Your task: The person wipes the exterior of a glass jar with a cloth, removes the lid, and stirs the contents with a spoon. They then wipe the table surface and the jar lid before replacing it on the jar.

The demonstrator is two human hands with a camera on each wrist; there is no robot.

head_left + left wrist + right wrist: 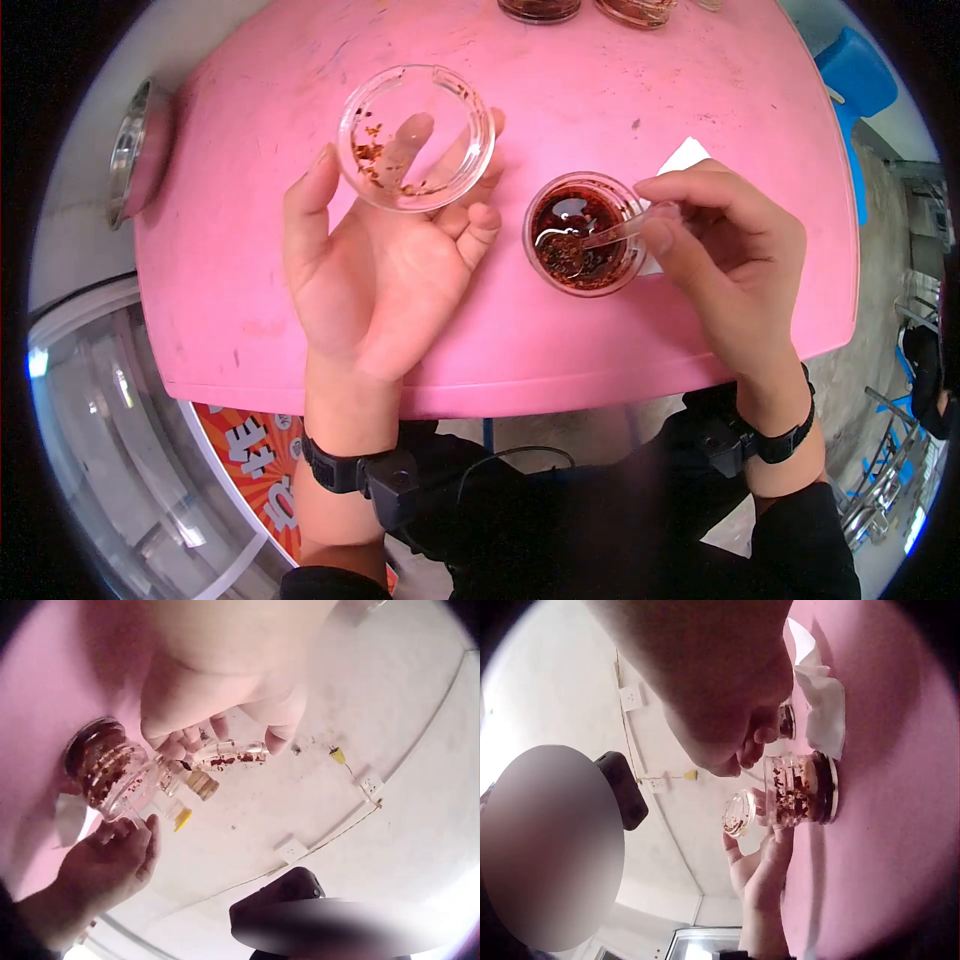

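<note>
While both my hands work over the pink table (260,130), the only writing in view is large white characters on the orange-red sign (270,470), 8 o'clock of the jar (795,791) in the head view; partly covered, they cannot be read with certainty. No label can be made out on the jar.

Left hand (392,270), 9 o'clock of the jar: palm up, fingers curled behind the lid (430,105), thumb at its edge; lid gripped and raised off the table. Right hand (740,240), 3 o'clock: wrist bent inward, thumb and index narrowed to a pinch on the spoon (618,231), whose bowl end dips into the jar.

Jar stands upright on the table, not touched by my left hand. Clear, round, ridged near the mouth; inner wall spattered with red-brown flakes, dark red glossy liquid (572,208) within, grainy matter at the spoon. Lid: clear, round, shallow, flakes clustered along its 8 o'clock inner side. Spoon: thin, transparent.

Tissue (684,158): white, creased, at 2 o'clock, partly behind my right hand. Bowl (130,150): shiny metal, rounded, beyond the table's 9 o'clock edge. Tabletop: smooth, scuffed and specked.
</note>
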